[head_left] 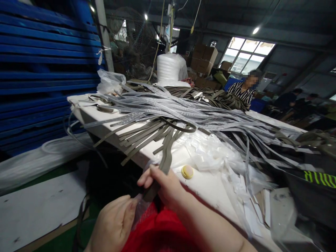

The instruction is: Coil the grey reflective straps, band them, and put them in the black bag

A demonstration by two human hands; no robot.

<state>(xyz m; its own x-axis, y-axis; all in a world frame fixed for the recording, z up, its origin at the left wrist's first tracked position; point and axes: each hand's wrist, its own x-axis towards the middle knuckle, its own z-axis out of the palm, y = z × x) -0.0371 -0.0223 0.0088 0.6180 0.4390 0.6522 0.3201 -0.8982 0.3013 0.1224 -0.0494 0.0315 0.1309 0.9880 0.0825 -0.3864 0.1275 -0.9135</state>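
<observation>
My right hand [164,185] is closed round a long olive-grey strap [166,159] that runs up from it onto the white table [110,129]. My left hand [115,222] sits just below, fingers curled on the strap's lower end and a thin clear plastic sleeve [140,210]. Both hands are over my red clothing [160,231] at the table's near edge. A big heap of grey and olive straps [183,112] covers the table beyond them.
A small round yellow object [187,171] lies on the table beside crumpled clear plastic [210,154]. Blue stacked pallets [39,70] stand at the left. A white foam roll [169,68] is at the back. A person in a striped shirt [243,92] sits across the table.
</observation>
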